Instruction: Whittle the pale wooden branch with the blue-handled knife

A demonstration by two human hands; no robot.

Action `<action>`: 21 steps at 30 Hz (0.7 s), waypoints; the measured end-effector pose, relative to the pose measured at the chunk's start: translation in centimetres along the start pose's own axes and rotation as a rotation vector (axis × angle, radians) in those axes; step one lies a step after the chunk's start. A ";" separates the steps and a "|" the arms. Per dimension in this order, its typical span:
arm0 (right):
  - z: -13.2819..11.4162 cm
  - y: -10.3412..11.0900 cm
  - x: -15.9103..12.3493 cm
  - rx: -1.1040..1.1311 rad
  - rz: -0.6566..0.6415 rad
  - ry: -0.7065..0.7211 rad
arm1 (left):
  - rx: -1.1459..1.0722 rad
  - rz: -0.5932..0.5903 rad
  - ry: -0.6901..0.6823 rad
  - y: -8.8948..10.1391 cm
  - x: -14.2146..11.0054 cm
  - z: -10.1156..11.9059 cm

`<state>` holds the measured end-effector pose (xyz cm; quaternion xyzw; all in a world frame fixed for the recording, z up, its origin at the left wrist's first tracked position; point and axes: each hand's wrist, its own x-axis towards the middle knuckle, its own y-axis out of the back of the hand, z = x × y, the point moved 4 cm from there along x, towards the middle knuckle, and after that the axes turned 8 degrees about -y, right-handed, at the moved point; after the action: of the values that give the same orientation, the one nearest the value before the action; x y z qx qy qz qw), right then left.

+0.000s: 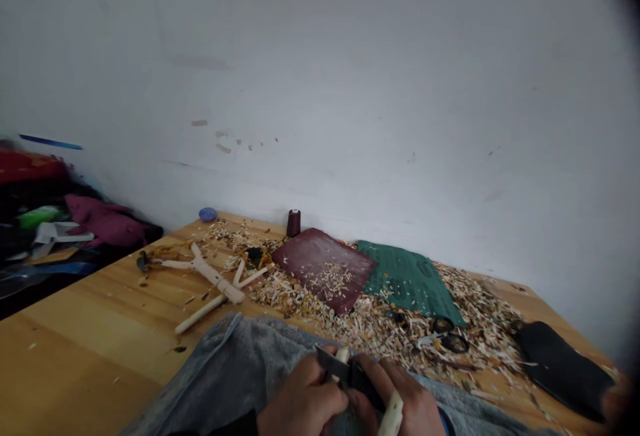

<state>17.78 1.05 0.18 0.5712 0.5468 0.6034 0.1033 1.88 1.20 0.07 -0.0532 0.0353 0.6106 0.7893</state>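
My left hand is closed around a pale peeled stick near the bottom middle of the head view, its thumb beside the blade. A dark-handled knife is gripped in my right hand, with its blade lying across the stick and pointing left. One end of the peeled stick shows below my right fingers; its middle is hidden by the hands. Both hands are above a grey cloth at the table's near edge.
Wood shavings cover much of the wooden table. On it lie peeled forked branches, maroon sandpaper-like sheet, green sheet, scissors, a dark flat pouch-like thing and a thread spool. A wall stands behind.
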 end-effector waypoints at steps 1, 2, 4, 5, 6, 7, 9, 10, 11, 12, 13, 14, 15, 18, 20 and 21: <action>-0.1 0.0 0.0 0.008 -0.003 0.001 | 0.049 0.010 -0.028 0.0 0.0 0.3; -0.1 0.0 0.0 0.014 -0.008 0.000 | 0.088 0.019 -0.046 0.0 -0.1 0.6; -0.1 0.0 0.1 0.023 -0.020 -0.003 | 0.141 0.040 -0.045 0.1 0.0 0.7; -0.2 0.0 0.1 0.027 -0.026 -0.006 | 0.175 0.062 -0.043 0.2 0.0 0.6; -0.2 0.1 0.1 0.030 -0.028 -0.012 | 0.218 0.079 -0.046 0.3 0.1 0.5; -0.2 0.1 0.2 0.032 -0.023 -0.019 | 0.265 0.084 -0.054 0.3 0.1 0.4; -0.2 0.1 0.2 0.030 -0.012 -0.028 | 0.335 0.076 -0.075 0.3 0.2 0.2; -0.2 0.1 0.2 0.023 -0.008 -0.031 | 0.360 0.081 -0.069 0.3 0.2 0.0; -0.2 0.1 0.2 0.017 -0.003 -0.030 | 0.379 0.094 -0.052 0.3 0.2 -0.2; -0.2 0.0 0.2 0.009 0.002 -0.030 | 0.393 0.114 -0.034 0.4 0.1 -0.3; -0.1 0.0 0.1 0.000 0.003 -0.030 | 0.401 0.133 -0.013 0.4 0.0 -0.5; -0.1 -0.1 0.0 -0.007 -0.002 -0.031 | 0.409 0.149 0.005 0.4 -0.1 -0.5; 0.0 -0.2 0.0 -0.014 -0.008 -0.028 | 0.417 0.161 0.019 0.4 -0.2 -0.6; -0.1 -0.2 -0.1 -0.020 -0.037 -0.021 | 0.440 0.176 0.034 0.3 -0.4 -0.4; -0.2 -0.1 0.1 -0.011 -0.035 -0.024 | 0.421 0.180 0.043 0.2 -0.4 -0.3; -0.4 0.0 0.2 -0.004 -0.029 -0.026 | 0.396 0.175 0.041 0.2 -0.4 -0.3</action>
<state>17.46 0.96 0.40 0.5711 0.5523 0.5953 0.1203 1.54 0.81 -0.18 0.0936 0.1751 0.6570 0.7273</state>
